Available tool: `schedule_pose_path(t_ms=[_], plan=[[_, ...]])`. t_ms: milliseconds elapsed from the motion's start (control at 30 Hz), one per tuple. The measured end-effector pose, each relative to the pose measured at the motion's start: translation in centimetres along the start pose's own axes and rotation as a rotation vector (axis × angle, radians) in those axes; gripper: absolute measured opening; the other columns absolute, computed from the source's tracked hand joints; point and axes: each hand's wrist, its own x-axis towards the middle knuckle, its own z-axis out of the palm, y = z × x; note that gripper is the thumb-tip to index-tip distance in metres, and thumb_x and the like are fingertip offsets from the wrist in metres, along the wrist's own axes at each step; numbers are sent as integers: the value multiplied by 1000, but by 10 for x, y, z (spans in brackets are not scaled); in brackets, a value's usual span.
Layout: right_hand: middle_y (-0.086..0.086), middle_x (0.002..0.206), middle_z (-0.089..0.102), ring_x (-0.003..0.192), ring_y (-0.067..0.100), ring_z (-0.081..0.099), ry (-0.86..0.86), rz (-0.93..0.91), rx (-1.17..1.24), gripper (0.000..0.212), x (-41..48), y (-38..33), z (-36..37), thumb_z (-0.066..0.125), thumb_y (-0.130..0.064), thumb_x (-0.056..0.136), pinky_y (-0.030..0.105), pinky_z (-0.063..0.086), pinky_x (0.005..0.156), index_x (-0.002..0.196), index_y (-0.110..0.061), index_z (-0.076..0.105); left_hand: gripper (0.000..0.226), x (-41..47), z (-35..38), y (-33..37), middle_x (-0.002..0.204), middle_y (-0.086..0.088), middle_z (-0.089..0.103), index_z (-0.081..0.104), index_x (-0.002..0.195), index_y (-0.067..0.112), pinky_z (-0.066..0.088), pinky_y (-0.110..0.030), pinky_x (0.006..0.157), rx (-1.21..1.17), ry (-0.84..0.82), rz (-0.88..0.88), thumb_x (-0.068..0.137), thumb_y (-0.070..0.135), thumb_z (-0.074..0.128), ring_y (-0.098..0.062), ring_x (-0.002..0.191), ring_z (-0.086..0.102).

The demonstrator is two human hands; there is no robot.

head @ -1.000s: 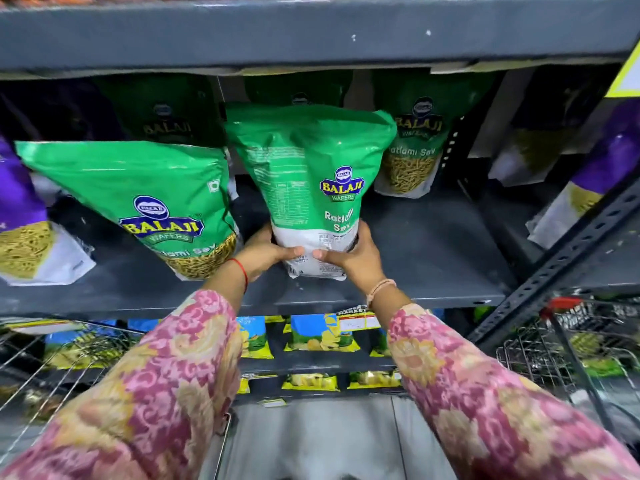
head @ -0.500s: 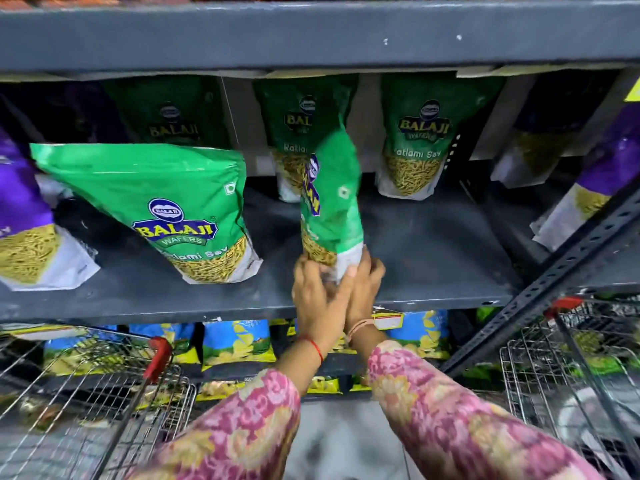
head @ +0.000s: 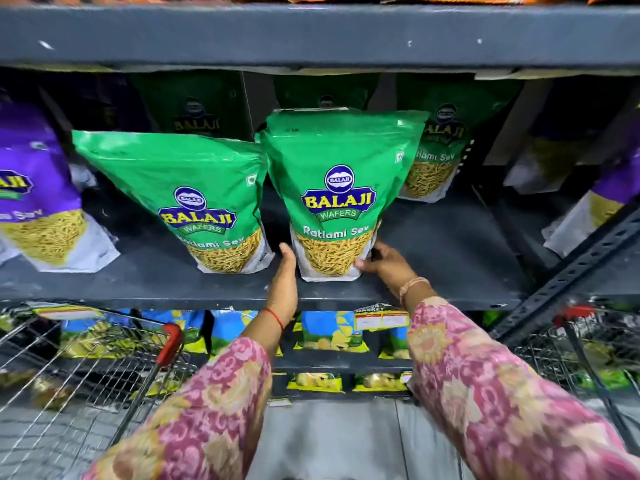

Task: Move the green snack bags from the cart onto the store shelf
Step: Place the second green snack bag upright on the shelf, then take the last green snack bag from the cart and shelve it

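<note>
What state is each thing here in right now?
Centre green Balaji snack bag: upright on the dark grey metal shelf, label forward.
Left hand: flat against its lower left edge.
Right hand: touching its lower right corner.
Neighbouring green snack bag: standing, leaning.

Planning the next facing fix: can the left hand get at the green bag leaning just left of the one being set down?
Probably yes. The left hand sits beside the leaning green bag, with open shelf front between them.

Five green snack bags, two purple bags, two wire carts, two hands.
</note>
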Motion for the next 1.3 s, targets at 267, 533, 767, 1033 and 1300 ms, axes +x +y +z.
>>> schedule_pose_path(t_ms=[267,533,767,1033,1300], plan=[[21,138,45,126,30,43,293,-153,-308,62,-40,21,25,67,-17,76,43,31,111,131,-4,39,51,-21,-11,-31,142,-11,46,42,134,8,29,-43,115,-9,348,150,96,39,31,-26,133,41],[26,137,42,129,26,27,-60,-546,-740,57,-117,76,118,42,-56,82,39,29,105,123,-16,38,66,-91,-76,-106,144,-27,38,39,133,-5,25,-48,115,338,781,156,85,41,34,-38,137,31],[29,140,34,127,36,41,-532,-616,-726,70,-117,44,252,51,-53,71,39,40,102,126,-14,32,51,-138,-200,-130,149,-25,30,32,139,-2,17,-34,115,183,1160,-47,95,23,41,-33,141,24],[25,145,25,135,34,28,-828,-541,-763,85,-133,34,417,60,-55,68,40,28,111,134,-7,33,54,-190,-344,-155,150,-17,34,32,139,2,25,-28,105,-305,1320,-271,96,35,35,-29,137,32],[20,147,20,137,31,25,-1095,-500,-974,75,-144,65,501,64,-33,80,30,24,107,137,-7,23,68,-243,-382,-226,123,-20,55,46,128,1,45,-40,99,-803,1299,-549,79,47,56,-23,107,60]])
